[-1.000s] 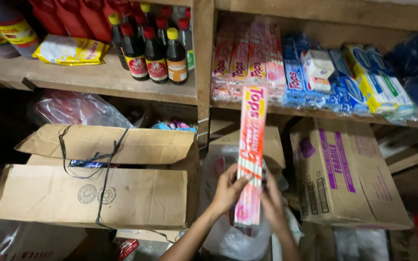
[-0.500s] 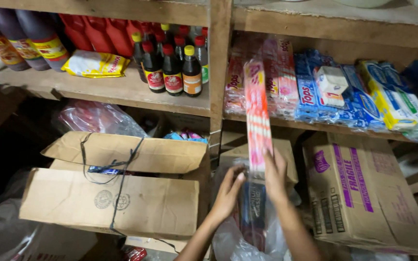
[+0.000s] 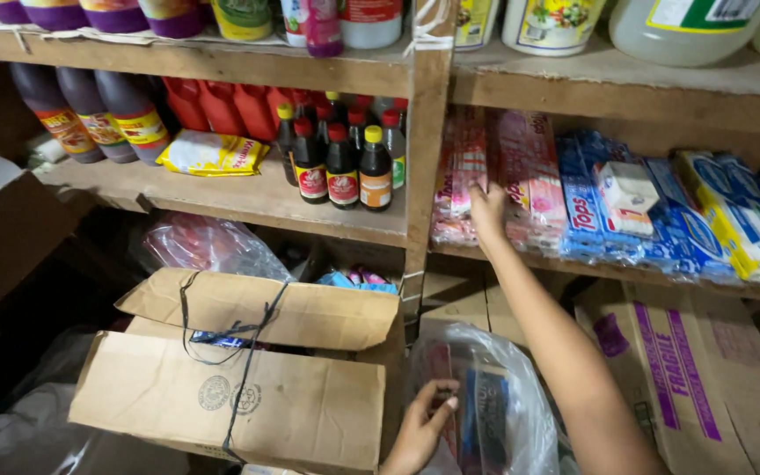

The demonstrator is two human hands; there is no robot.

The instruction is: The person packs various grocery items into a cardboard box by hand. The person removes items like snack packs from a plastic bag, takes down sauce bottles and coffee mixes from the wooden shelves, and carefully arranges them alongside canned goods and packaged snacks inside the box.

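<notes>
The right hand [image 3: 487,204] rests open-fingered on the pink packs [image 3: 521,180] standing at the shelf [image 3: 248,204] front edge. The left hand [image 3: 424,422] grips the clear plastic bag [image 3: 521,396] below. The packs appear light, flexible and slippery; grasp mid-length.

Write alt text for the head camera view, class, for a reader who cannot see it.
A person's right hand reaches up to pink packets stacked on a wooden shelf, while the left hand dips into a clear plastic bag of packets below. Dark sauce bottles stand on the shelf, above an open cardboard box.
</notes>
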